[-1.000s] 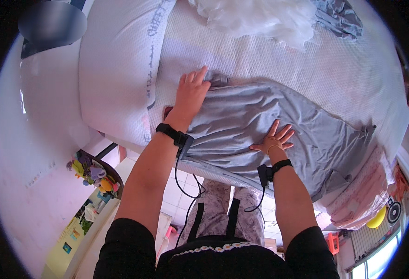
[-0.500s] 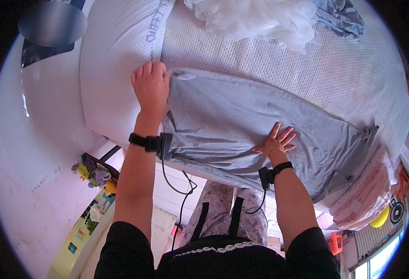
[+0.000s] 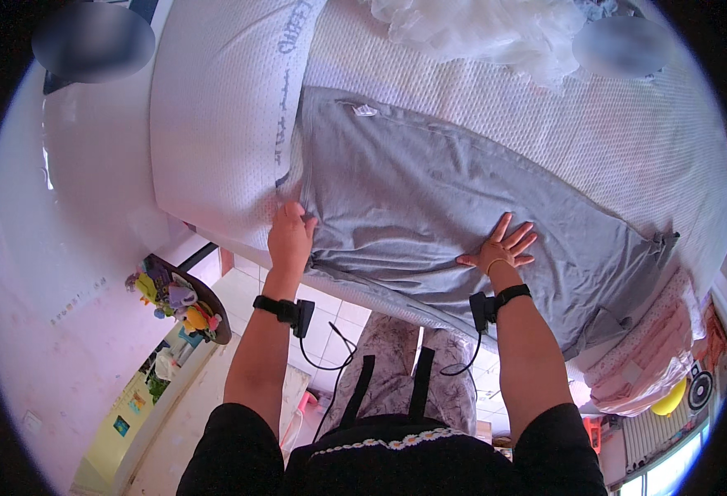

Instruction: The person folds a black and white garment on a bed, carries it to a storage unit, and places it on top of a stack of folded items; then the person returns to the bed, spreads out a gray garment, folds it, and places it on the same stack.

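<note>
A grey garment (image 3: 429,186) with a small white label (image 3: 363,109) near its upper left corner lies spread across the bed. Creases run through its lower half, and its near edge reaches the side of the mattress. My left hand (image 3: 290,241) is closed on the garment's left edge with the fingers curled; the fingertips are partly hidden. Fingers spread, my right hand (image 3: 504,250) presses flat on the cloth right of its middle. Each wrist wears a black strap with a small cabled box.
A white pillow (image 3: 214,124) lies along the left side of the bed (image 3: 479,91). White ruffled tulle (image 3: 479,33) sits at the far side. Pink folded cloth (image 3: 648,355) rests at the right. Soft toys (image 3: 177,299) fill a holder at lower left.
My left hand has come down from the garment's upper left corner to its lower left edge. The right hand stays flat on the cloth. The view has shifted slightly.
</note>
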`<state>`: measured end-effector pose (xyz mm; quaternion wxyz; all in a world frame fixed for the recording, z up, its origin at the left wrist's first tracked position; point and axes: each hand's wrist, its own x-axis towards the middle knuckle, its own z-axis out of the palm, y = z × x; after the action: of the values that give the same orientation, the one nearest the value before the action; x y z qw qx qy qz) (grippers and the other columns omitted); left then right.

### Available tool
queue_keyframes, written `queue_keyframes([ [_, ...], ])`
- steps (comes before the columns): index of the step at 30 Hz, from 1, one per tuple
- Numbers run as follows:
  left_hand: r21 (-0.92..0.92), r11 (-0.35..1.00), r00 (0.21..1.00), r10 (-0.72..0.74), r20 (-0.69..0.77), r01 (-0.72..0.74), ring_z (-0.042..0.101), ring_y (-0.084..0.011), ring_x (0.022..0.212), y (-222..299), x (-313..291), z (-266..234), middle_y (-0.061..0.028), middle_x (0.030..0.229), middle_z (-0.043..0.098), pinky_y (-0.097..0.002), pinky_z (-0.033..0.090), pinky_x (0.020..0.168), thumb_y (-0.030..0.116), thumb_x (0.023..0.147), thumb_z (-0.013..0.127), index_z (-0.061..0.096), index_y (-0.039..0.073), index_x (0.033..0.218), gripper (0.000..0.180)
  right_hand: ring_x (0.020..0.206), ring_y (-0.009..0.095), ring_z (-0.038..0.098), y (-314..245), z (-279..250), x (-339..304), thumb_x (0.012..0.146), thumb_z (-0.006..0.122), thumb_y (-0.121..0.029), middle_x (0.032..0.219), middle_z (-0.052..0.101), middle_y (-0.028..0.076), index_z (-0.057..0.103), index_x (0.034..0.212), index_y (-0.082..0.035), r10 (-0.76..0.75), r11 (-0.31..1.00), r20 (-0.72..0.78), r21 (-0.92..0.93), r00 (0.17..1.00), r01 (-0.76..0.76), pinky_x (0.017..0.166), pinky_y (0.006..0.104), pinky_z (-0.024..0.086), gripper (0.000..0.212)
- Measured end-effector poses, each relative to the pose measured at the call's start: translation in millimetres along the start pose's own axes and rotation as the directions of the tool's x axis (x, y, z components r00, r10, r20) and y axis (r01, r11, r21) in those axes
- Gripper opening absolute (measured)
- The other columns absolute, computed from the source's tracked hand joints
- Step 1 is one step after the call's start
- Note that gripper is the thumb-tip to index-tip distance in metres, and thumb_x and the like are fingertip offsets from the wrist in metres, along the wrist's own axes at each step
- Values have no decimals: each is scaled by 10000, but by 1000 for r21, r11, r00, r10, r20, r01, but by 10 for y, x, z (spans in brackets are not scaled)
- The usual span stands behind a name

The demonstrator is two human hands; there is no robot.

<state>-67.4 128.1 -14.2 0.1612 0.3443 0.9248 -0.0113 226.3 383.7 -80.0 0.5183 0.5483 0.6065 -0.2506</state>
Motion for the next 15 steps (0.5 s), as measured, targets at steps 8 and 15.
queue_keyframes([
  [8,-162,948,947,296,127,-274,572,-337,968,-137,-677,-22,-99,934,612,-459,451,855,247,686,858,595,94,993,432,1408,514,-322,-7,42,-59,499,918,-624,1510,-398,290,-346,1494,-228,-11,1000,-55,-5,998,11,1078,783,32,1656],
  [15,127,901,900,387,198,-415,572,-275,976,-596,-1246,193,-45,887,630,-445,434,881,166,750,710,707,144,888,139,1454,480,-250,87,89,-207,494,898,-668,1562,-340,243,-298,1519,-292,-79,996,-177,18,981,83,1123,743,58,1620],
])
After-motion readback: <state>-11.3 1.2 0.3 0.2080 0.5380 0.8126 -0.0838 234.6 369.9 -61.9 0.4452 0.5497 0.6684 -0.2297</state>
